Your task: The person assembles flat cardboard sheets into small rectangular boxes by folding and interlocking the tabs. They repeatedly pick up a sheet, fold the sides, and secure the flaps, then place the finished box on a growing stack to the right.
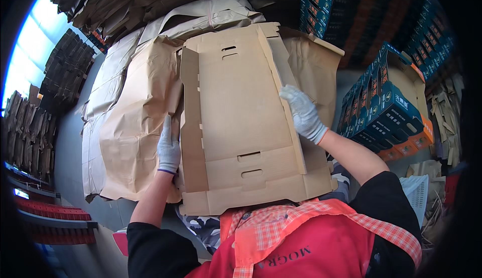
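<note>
A brown cardboard carton blank (243,112) lies flat in front of me, its near end close to my apron. Its left side flap (194,122) and right side flap (283,92) are folded up along the creases. My left hand (169,150), in a white knit glove, is against the outside of the left flap with its fingers stretched out. My right hand (304,116), also gloved, lies along the upper edge of the right flap, fingers extended and its thumb hidden. Hand slots show at both ends of the blank.
Under the blank are bundles wrapped in brown paper (135,122). Printed teal cartons (379,102) stand at right, with taller carton stacks (319,7) behind. Flattened cardboard piles (30,132) line the left. Red slatted racks (55,210) sit at lower left, a white plastic basket (416,195) at lower right.
</note>
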Demonstrator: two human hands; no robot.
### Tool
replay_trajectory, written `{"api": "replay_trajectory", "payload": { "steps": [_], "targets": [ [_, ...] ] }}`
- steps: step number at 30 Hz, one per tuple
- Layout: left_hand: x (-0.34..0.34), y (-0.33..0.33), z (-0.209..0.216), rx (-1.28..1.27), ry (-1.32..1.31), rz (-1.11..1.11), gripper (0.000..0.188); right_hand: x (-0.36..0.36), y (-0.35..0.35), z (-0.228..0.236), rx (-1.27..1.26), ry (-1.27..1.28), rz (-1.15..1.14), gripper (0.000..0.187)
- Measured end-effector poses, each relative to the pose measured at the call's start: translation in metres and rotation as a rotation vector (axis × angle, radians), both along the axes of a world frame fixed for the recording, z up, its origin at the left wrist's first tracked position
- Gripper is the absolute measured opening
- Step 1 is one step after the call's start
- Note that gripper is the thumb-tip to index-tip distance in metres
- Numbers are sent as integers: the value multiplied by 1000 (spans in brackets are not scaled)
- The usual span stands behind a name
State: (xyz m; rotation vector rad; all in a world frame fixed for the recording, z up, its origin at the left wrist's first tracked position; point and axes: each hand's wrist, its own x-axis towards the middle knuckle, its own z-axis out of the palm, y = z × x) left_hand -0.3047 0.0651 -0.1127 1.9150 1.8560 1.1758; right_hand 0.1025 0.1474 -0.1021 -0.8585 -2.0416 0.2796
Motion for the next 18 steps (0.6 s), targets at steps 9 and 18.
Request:
{"api": "replay_trajectory", "payload": {
  "steps": [9,18],
  "targets": [
    [42,-9,55,-127,528,-458,26,44,-20,25,-62,-507,410,14],
    [110,-125,89,-462,535,-634,45,52,-114,107,-467,-710,614,43]
  ]
}}
